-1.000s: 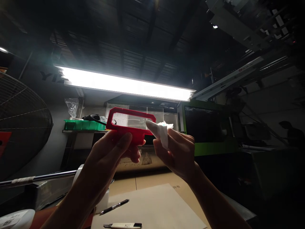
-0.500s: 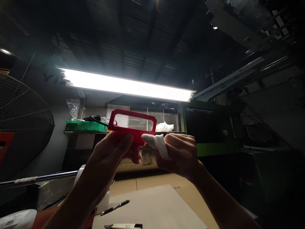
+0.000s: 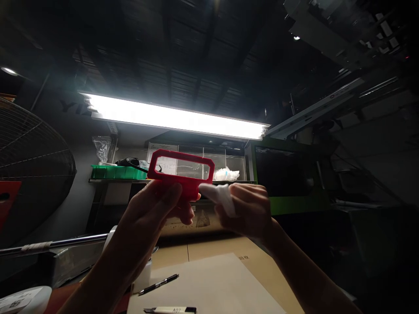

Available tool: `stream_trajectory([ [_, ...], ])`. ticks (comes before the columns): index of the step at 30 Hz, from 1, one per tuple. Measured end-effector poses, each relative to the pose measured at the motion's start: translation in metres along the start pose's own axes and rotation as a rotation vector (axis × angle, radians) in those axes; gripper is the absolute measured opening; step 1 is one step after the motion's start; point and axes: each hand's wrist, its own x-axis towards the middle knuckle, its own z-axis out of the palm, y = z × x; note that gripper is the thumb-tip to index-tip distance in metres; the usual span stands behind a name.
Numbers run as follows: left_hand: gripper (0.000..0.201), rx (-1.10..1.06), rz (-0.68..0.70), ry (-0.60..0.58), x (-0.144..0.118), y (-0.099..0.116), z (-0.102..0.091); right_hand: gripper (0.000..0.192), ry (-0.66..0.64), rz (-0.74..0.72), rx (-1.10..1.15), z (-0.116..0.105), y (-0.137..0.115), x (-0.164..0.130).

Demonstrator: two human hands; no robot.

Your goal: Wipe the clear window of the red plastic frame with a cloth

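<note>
My left hand (image 3: 163, 205) is closed around the lower part of a red plastic piece (image 3: 190, 187), thumb on its near face. Above my fingers the piece forms a rectangular frame with a long open window and cut corners. White cloth (image 3: 224, 196) covers a pointing finger of my right hand (image 3: 250, 207), whose other fingers are curled to grip it. The covered fingertip is at the right side of the red piece's lower part; whether it touches cannot be made out.
Below lie a black pen (image 3: 159, 284) and a white utility knife (image 3: 170, 310) on a pale sheet (image 3: 212, 288) over cardboard (image 3: 258, 257). Behind, a shelf holds a green bin (image 3: 118, 172) and a plastic bag (image 3: 226, 174). A large fan (image 3: 32, 161) stands left, beneath a bright tube light (image 3: 176, 115).
My right hand and the cloth-covered fingertip have shifted slightly right, from in front of the red piece to its side edge. My left hand and the red piece have barely moved.
</note>
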Motion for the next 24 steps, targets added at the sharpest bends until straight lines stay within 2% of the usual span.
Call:
stream_trajectory([
  [4,0.012,-0.014,-0.006,0.019,-0.001,0.002,0.003,0.02,-0.032,0.065,-0.066,-0.002,0.005,0.007],
  [8,0.013,0.007,-0.021,0.028,-0.001,0.001,0.001,0.023,-0.101,-0.029,-0.052,0.001,0.005,0.004],
  [11,0.012,0.004,-0.027,0.03,0.0,0.0,-0.001,0.026,-0.066,-0.061,0.018,0.0,0.004,0.0],
  [15,0.012,0.028,-0.018,0.041,-0.001,0.001,0.001,0.022,0.014,0.055,-0.025,-0.004,0.005,0.003],
  [21,0.012,0.035,-0.044,0.018,-0.001,0.0,-0.001,0.021,-0.01,0.057,-0.169,-0.001,0.009,0.011],
  [24,0.013,0.035,-0.068,0.013,-0.001,-0.001,-0.003,0.026,-0.008,0.182,-0.136,0.0,0.01,0.008],
])
